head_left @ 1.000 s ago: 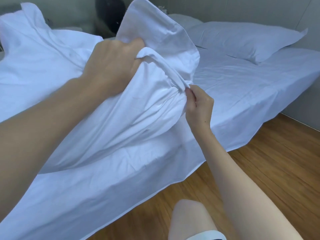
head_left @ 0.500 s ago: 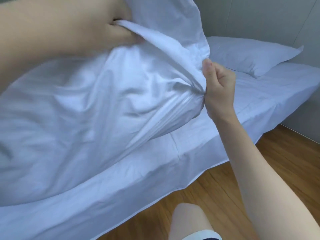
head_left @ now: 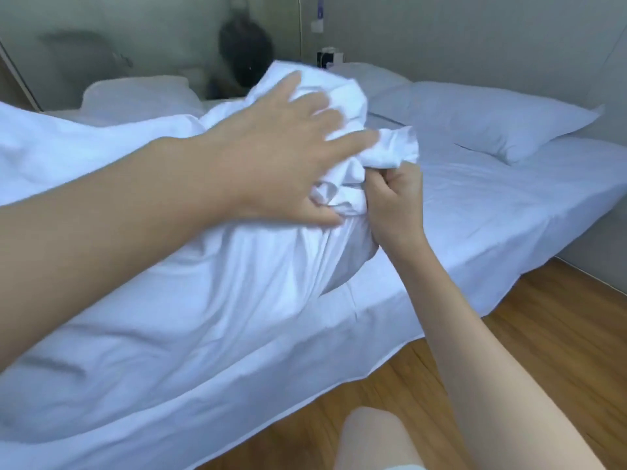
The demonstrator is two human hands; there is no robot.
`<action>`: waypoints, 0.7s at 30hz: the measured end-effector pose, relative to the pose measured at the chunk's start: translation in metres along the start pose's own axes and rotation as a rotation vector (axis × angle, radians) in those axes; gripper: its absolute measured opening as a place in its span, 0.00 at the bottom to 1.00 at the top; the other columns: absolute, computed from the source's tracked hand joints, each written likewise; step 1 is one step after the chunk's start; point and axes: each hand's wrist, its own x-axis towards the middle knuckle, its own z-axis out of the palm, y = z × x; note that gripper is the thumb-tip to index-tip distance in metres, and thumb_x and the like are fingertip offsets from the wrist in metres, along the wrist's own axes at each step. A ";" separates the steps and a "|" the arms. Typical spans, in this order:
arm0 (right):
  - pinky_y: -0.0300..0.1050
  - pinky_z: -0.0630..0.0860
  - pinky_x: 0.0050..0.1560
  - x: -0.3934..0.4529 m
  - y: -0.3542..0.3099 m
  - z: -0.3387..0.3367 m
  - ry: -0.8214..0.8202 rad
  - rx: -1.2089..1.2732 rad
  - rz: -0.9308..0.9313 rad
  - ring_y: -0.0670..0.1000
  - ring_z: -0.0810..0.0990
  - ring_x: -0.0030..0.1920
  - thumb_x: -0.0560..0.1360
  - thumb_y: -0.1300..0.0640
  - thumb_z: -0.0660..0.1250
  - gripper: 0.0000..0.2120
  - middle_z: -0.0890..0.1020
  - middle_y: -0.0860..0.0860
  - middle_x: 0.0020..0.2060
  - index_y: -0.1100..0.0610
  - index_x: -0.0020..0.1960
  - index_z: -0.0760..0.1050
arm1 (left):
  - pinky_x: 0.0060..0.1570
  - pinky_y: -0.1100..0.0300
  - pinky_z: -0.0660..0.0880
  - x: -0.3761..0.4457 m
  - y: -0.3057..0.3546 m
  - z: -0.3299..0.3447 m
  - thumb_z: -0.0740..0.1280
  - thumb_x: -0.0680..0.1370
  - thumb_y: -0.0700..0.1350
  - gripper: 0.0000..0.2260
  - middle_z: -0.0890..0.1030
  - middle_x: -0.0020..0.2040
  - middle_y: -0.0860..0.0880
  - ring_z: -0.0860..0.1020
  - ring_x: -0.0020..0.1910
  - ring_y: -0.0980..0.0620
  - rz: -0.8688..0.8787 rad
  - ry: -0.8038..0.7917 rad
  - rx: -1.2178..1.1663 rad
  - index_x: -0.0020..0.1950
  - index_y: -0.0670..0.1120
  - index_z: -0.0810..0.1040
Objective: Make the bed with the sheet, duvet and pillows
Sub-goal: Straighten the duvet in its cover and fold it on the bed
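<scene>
We've got both hands on the pillow right at the near side of the bed, and it's a big white bundle lying across the sheet from the left edge towards the middle. Our left hand is spread wide, fingers straight, palm laid flat over the bunched loose end of the pillowcase, pressing rather than gripping. Our right hand is clenched tight just below it, fingers curled round a fold of that same fabric at the pillow's end, knuckles towards us. The two hands sit almost touching. The sheet looks smooth across the mattress, its edge hanging over the near side above the wooden floor. Over at the head end, by the wall, a second pillow lies flat on the sheet, well apart from our hands. Our knee shows at the bottom. A dark blurred shape hangs on the far wall; we can't make it out.
</scene>
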 end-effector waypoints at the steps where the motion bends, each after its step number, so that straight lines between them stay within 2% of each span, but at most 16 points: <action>1: 0.36 0.56 0.26 -0.005 0.008 -0.007 0.004 -0.011 0.007 0.40 0.58 0.26 0.73 0.63 0.61 0.19 0.60 0.41 0.22 0.51 0.28 0.57 | 0.59 0.44 0.67 -0.006 -0.002 0.014 0.54 0.73 0.64 0.28 0.77 0.57 0.41 0.74 0.56 0.38 -0.075 -0.019 0.033 0.66 0.48 0.68; 2: 0.37 0.55 0.27 -0.009 0.016 -0.009 0.010 -0.003 0.026 0.41 0.57 0.27 0.75 0.60 0.62 0.21 0.58 0.41 0.23 0.52 0.29 0.55 | 0.55 0.46 0.69 -0.004 0.002 0.018 0.54 0.75 0.61 0.22 0.78 0.53 0.42 0.76 0.52 0.39 -0.135 -0.127 0.018 0.61 0.48 0.71; 4: 0.39 0.56 0.29 -0.018 0.024 -0.015 0.023 -0.022 0.033 0.43 0.58 0.28 0.77 0.56 0.62 0.21 0.59 0.43 0.25 0.53 0.30 0.56 | 0.51 0.49 0.68 0.006 0.008 0.027 0.55 0.77 0.53 0.10 0.78 0.48 0.45 0.76 0.45 0.41 -0.152 -0.198 -0.019 0.51 0.50 0.71; 5: 0.39 0.58 0.30 -0.020 0.029 -0.018 -0.005 -0.059 0.023 0.44 0.60 0.29 0.75 0.54 0.64 0.20 0.61 0.43 0.25 0.53 0.30 0.58 | 0.49 0.51 0.67 0.010 0.012 0.031 0.57 0.78 0.49 0.03 0.78 0.47 0.46 0.73 0.42 0.43 -0.161 -0.198 -0.089 0.47 0.51 0.68; 6: 0.39 0.61 0.31 -0.024 0.030 -0.022 -0.029 -0.115 -0.003 0.45 0.63 0.29 0.73 0.52 0.67 0.17 0.66 0.44 0.26 0.53 0.31 0.63 | 0.48 0.52 0.65 0.009 0.012 0.036 0.58 0.78 0.47 0.02 0.78 0.47 0.46 0.70 0.40 0.44 -0.173 -0.180 -0.127 0.46 0.52 0.66; 7: 0.41 0.65 0.34 -0.028 0.034 -0.027 -0.057 -0.188 -0.029 0.47 0.68 0.31 0.70 0.51 0.69 0.13 0.71 0.47 0.28 0.55 0.34 0.69 | 0.46 0.53 0.62 0.007 0.010 0.038 0.58 0.78 0.45 0.04 0.78 0.47 0.47 0.68 0.40 0.45 -0.215 -0.171 -0.153 0.45 0.52 0.65; 9: 0.45 0.72 0.42 -0.033 0.044 -0.038 -0.078 -0.290 -0.060 0.51 0.75 0.39 0.68 0.50 0.72 0.14 0.78 0.52 0.35 0.60 0.42 0.75 | 0.40 0.55 0.53 0.004 0.010 0.041 0.58 0.79 0.43 0.08 0.77 0.44 0.47 0.66 0.41 0.45 -0.294 -0.125 -0.216 0.40 0.50 0.65; 11: 0.47 0.77 0.47 -0.035 0.050 -0.043 -0.030 -0.338 -0.086 0.49 0.78 0.43 0.70 0.49 0.70 0.13 0.80 0.50 0.39 0.60 0.45 0.78 | 0.37 0.54 0.47 0.002 0.014 0.040 0.57 0.79 0.43 0.13 0.73 0.38 0.49 0.65 0.40 0.45 -0.336 -0.087 -0.228 0.35 0.50 0.61; 15: 0.57 0.77 0.37 -0.030 0.061 -0.046 0.071 -0.544 -0.290 0.53 0.77 0.38 0.75 0.54 0.65 0.11 0.79 0.53 0.38 0.62 0.45 0.79 | 0.37 0.51 0.43 0.003 0.023 0.036 0.56 0.76 0.42 0.14 0.67 0.32 0.50 0.66 0.38 0.43 -0.329 -0.008 -0.257 0.31 0.48 0.60; 16: 0.56 0.78 0.36 -0.029 0.064 -0.049 0.076 -0.589 -0.326 0.53 0.77 0.39 0.76 0.55 0.65 0.10 0.79 0.54 0.39 0.62 0.47 0.79 | 0.40 0.49 0.44 0.003 0.024 0.036 0.55 0.75 0.43 0.12 0.68 0.31 0.49 0.67 0.38 0.42 -0.319 0.020 -0.286 0.31 0.47 0.60; 17: 0.53 0.79 0.37 -0.028 0.068 -0.053 0.073 -0.613 -0.338 0.51 0.77 0.40 0.76 0.57 0.65 0.09 0.79 0.54 0.41 0.63 0.48 0.79 | 0.41 0.49 0.51 0.002 0.024 0.037 0.53 0.73 0.44 0.10 0.69 0.30 0.48 0.68 0.38 0.41 -0.305 0.061 -0.317 0.30 0.46 0.61; 18: 0.49 0.80 0.39 -0.028 0.071 -0.056 0.057 -0.619 -0.329 0.48 0.77 0.41 0.76 0.58 0.65 0.08 0.79 0.54 0.42 0.63 0.49 0.79 | 0.37 0.55 0.57 0.001 0.023 0.038 0.51 0.70 0.45 0.09 0.71 0.31 0.47 0.68 0.38 0.41 -0.303 0.089 -0.349 0.30 0.46 0.61; 19: 0.43 0.79 0.40 -0.027 0.074 -0.060 0.032 -0.624 -0.309 0.46 0.77 0.42 0.76 0.60 0.65 0.07 0.79 0.54 0.43 0.63 0.50 0.79 | 0.33 0.60 0.56 0.001 0.023 0.038 0.50 0.69 0.46 0.08 0.73 0.31 0.46 0.67 0.38 0.41 -0.310 0.100 -0.364 0.30 0.46 0.62; 21: 0.37 0.75 0.39 -0.025 0.076 -0.062 -0.033 -0.621 -0.265 0.46 0.77 0.42 0.77 0.62 0.64 0.07 0.80 0.52 0.43 0.62 0.51 0.79 | 0.32 0.54 0.55 0.002 0.023 0.040 0.50 0.68 0.46 0.08 0.74 0.32 0.44 0.67 0.38 0.42 -0.317 0.108 -0.377 0.31 0.45 0.63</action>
